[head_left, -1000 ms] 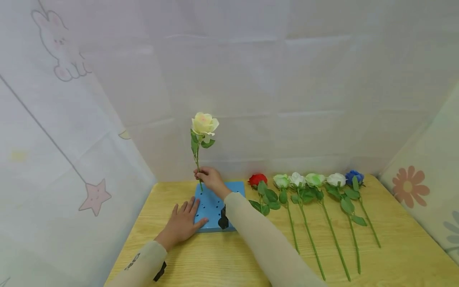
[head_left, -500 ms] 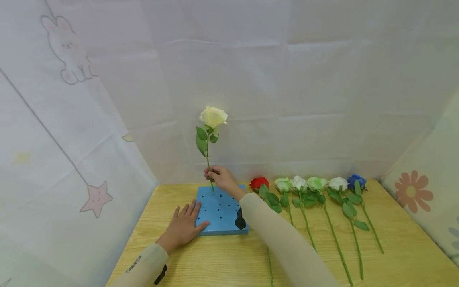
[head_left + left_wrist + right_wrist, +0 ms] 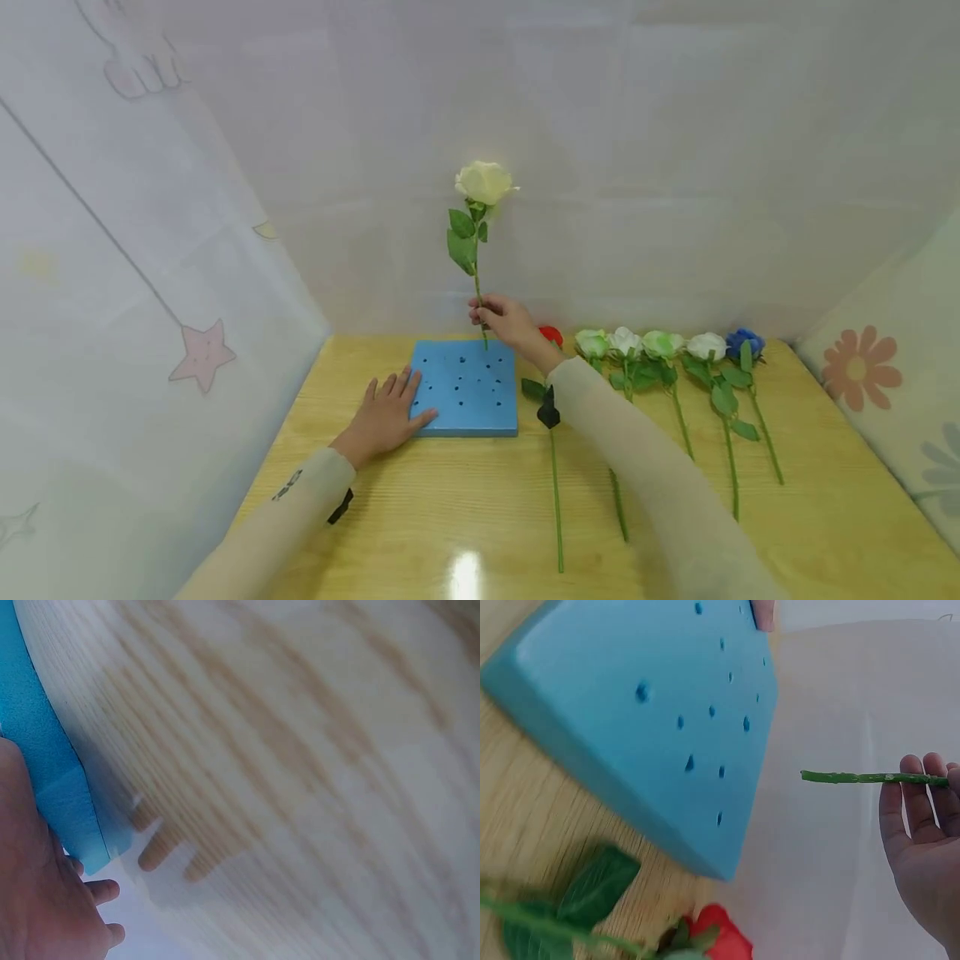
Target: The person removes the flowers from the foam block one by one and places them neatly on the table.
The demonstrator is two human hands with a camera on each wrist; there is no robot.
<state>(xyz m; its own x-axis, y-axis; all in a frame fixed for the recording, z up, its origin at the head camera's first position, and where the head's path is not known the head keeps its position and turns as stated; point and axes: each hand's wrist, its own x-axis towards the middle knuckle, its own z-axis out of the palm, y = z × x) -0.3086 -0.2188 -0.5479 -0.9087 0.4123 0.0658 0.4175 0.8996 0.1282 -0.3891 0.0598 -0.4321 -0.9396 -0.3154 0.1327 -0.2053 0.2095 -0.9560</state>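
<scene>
Between its thumb and fingers my right hand (image 3: 508, 323) pinches the lower stem of a pale cream rose (image 3: 486, 182), which stands nearly upright over the back edge of a blue foam block (image 3: 465, 424). In the right wrist view the cut end of the green stem (image 3: 840, 778) pokes out past the fingers, apart from the block. Dark holes dot the block's top. My left hand (image 3: 384, 415) lies spread at the block's left side, fingers straight, fingertips on its edge. The left wrist view shows the same hand (image 3: 45, 877) against the blue side.
To the right lies a row of artificial roses on the wooden table (image 3: 420, 517): a red rose (image 3: 551, 335), several white and pale green ones, and a blue rose (image 3: 744, 343) at the far end. A pale curtain (image 3: 637, 167) rises behind the table.
My right hand has carried the cream rose rightward along the block's back, and its stem end has come up off the block. The left hand stays at the block's left side. The head view has shifted.
</scene>
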